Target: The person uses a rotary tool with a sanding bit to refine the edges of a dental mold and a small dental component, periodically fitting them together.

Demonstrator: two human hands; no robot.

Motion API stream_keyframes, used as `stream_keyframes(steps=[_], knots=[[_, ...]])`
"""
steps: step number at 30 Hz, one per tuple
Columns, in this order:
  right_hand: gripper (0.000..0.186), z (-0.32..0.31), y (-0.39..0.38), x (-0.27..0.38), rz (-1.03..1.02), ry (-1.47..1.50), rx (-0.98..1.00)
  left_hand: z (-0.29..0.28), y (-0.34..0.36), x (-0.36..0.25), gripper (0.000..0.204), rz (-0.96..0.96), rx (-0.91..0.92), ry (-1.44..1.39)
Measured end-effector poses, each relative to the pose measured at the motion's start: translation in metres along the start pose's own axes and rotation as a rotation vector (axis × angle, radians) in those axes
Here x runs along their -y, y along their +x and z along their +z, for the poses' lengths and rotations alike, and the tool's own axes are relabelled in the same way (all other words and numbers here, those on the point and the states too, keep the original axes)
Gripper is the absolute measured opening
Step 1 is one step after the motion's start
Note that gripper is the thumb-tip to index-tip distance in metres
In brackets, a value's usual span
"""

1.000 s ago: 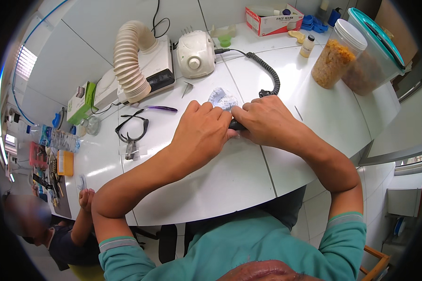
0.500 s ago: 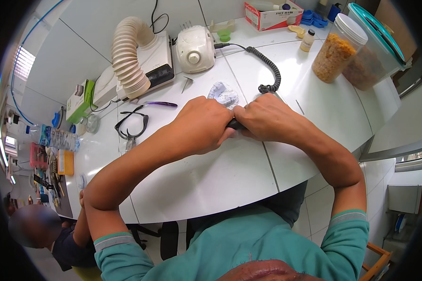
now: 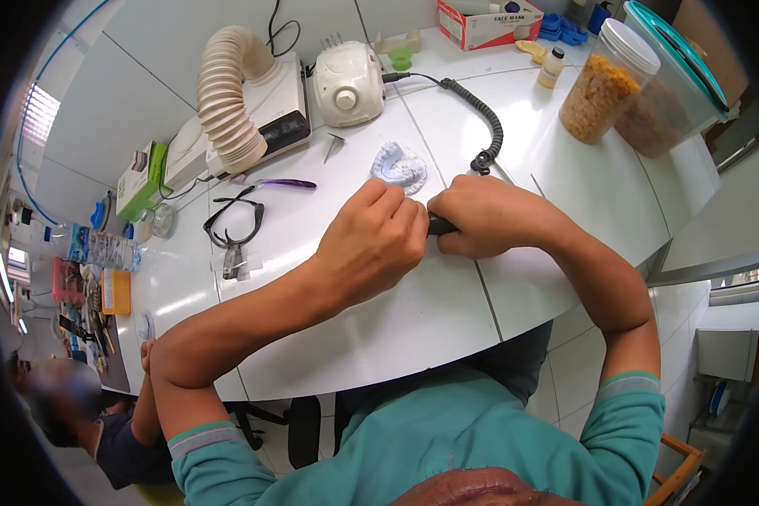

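Observation:
Over the middle of the table, my right hand (image 3: 489, 217) is closed round a dark micromotor handpiece (image 3: 439, 224), most of it hidden by the fingers. Close beside it, my left hand (image 3: 374, 236) has its fingers curled in; whatever it may hold is hidden. Just beyond my hands lies a bluish-white dental plaster cast (image 3: 399, 168). The handpiece's black coiled cord (image 3: 486, 114) runs back to a white control box (image 3: 348, 84) with a round knob.
A ribbed suction hose (image 3: 219, 101) bends down at the back left. Dark-framed glasses (image 3: 234, 221) lie left of my left forearm. At the back right stand a tub of orange-brown granules (image 3: 600, 97), a small bottle (image 3: 551, 67) and a mask box (image 3: 489, 25). Another person (image 3: 126, 438) sits at far left.
My left hand has drawn slightly toward me and left, opening a small gap between the hands. More of the cast shows. My right hand stays closed on the handpiece.

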State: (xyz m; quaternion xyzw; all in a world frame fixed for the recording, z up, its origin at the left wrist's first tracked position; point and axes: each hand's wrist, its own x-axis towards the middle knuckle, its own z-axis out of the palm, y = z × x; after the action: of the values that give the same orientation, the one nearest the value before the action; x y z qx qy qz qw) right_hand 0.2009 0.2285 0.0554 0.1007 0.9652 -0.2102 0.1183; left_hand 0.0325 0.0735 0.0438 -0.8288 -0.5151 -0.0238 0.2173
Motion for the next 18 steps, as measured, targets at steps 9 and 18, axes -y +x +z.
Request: stream_keyframes(steps=[9,18], knots=[[0.026,-0.006,-0.001,0.002,0.083,0.111,0.02,-0.036,-0.005,0.024,0.069,-0.217,-0.053,-0.246],[0.03,-0.01,0.002,0.001,0.077,0.051,0.063,-0.036,-0.062,0.024,0.04,-0.481,-0.017,-0.363]])
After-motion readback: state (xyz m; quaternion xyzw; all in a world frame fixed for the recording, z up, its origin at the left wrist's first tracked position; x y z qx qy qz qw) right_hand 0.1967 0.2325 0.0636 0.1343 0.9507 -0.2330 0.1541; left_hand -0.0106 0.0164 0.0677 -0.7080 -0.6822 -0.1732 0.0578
